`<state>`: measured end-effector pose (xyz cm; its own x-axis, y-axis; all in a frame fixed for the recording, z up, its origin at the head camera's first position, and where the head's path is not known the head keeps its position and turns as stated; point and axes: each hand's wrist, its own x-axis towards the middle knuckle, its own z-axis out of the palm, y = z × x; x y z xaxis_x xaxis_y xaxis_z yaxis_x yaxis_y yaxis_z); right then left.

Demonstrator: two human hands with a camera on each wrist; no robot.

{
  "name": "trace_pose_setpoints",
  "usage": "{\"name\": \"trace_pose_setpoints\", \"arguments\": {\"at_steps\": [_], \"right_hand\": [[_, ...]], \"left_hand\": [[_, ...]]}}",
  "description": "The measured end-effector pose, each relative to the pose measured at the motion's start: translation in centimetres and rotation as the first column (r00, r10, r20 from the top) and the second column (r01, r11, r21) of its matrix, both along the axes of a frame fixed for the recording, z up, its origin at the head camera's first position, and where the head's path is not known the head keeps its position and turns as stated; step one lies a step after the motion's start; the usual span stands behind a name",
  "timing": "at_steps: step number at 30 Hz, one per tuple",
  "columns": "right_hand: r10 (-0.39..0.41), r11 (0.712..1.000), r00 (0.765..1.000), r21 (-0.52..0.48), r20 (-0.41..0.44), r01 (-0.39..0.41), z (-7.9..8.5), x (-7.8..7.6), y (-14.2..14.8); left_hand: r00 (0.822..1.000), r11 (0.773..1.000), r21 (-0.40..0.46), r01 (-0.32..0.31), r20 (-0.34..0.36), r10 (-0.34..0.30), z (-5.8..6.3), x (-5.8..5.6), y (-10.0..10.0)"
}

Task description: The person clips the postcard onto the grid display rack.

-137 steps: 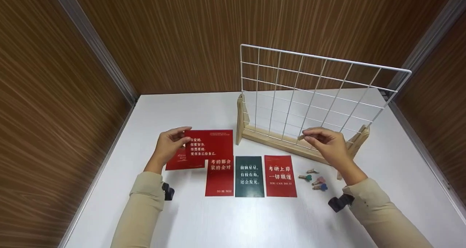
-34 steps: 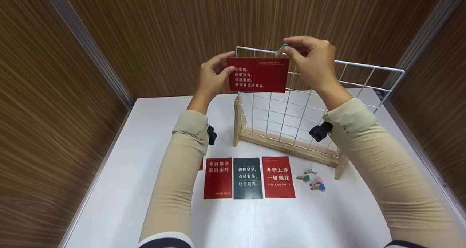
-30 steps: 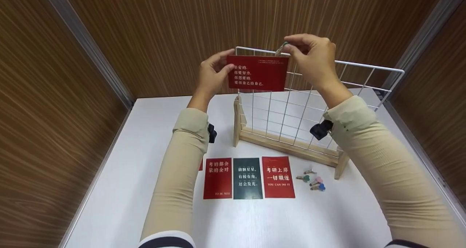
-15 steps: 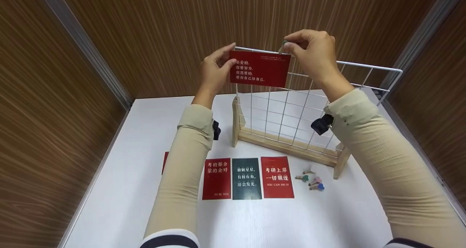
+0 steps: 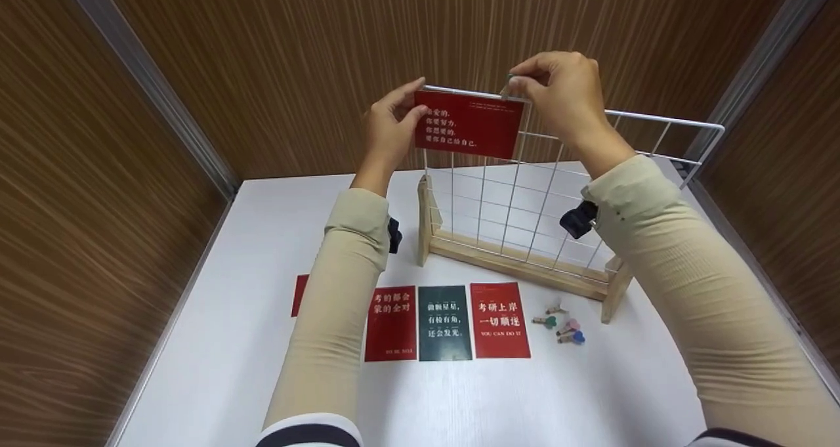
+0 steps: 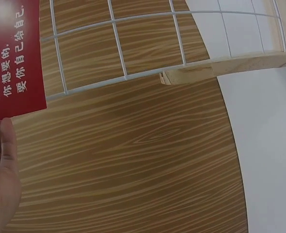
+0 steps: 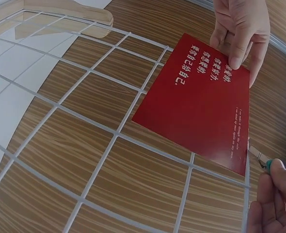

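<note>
My left hand (image 5: 390,124) pinches a red card (image 5: 469,125) with white writing by its left end. The card lies flat against the upper left of a white wire grid (image 5: 663,120), its top edge along the grid's top rail. My right hand (image 5: 566,94) pinches a small wooden clothespin (image 7: 260,156) with a green end, above the card's top right corner. In the right wrist view the clothespin's tip meets the card's top edge at the rail; whether it clamps both, I cannot tell. The left wrist view shows part of the card and my left fingers.
The grid stands in a wooden base (image 5: 518,263). On the white table lie a red card (image 5: 391,329), a dark green card (image 5: 445,329) and another red card (image 5: 500,329). My left sleeve partly hides a further red card (image 5: 299,295). Several small clothespins (image 5: 545,321) lie at right.
My left hand has carried the red card up from the table to the grid's top rail. My right hand has raised the clothespin to it; over the last half second both barely move.
</note>
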<state>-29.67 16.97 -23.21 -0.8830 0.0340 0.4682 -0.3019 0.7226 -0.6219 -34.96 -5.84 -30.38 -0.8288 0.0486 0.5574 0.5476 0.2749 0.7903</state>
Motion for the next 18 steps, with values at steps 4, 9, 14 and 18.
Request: {"name": "trace_pose_setpoints", "arguments": {"at_steps": [4,9,14,18], "right_hand": [[0.018,1.0,1.0,0.014,-0.024,-0.017,0.14,-0.01,-0.1],[0.024,0.999,1.0,0.027,-0.018,-0.024,0.31,-0.04,-0.1],[0.02,0.999,0.999,0.03,0.036,-0.021,0.43,0.0,-0.01],[0.02,0.999,0.998,0.03,0.064,-0.022,0.57,0.01,0.05]], "left_hand": [[0.999,0.999,0.023,0.032,0.024,-0.032,0.12,-0.1,0.1],[0.997,0.997,0.039,0.072,0.022,-0.073,0.1,-0.27,-0.04],[0.991,0.988,0.071,0.135,0.009,-0.136,-0.16,-0.28,-0.31],[0.986,0.982,0.087,0.167,0.001,-0.168,-0.26,-0.28,-0.49]]}}
